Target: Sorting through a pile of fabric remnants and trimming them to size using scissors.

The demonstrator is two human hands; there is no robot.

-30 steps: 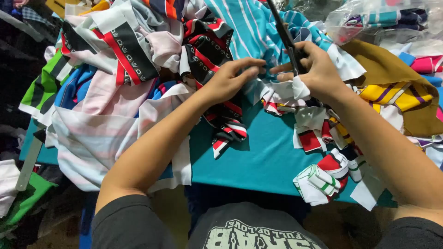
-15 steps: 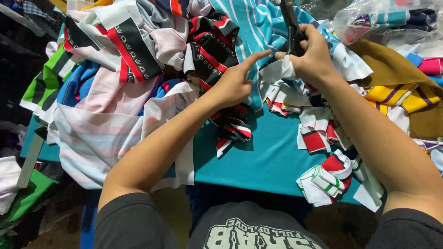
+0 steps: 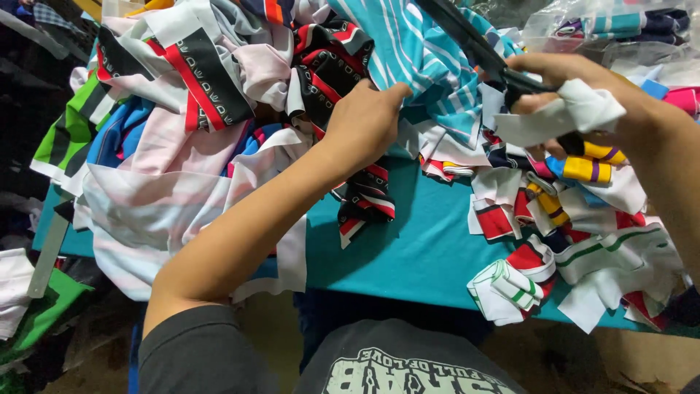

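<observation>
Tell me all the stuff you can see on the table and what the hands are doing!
table: one, teal top, under everything
scissors: one pair, black, top middle, held in the right hand
white scrap: one, white, pinched at the right hand
teal striped cloth: one, teal and white, top middle, under the scissors
cloth pile: many pieces, pink, white, red, black, green, left half
cut trim pieces: many, white, red, yellow, green, right side
plastic bag: one, clear, top right
left hand: one, fingers pressed into the cloth heap
right hand: one, grips scissors
</observation>
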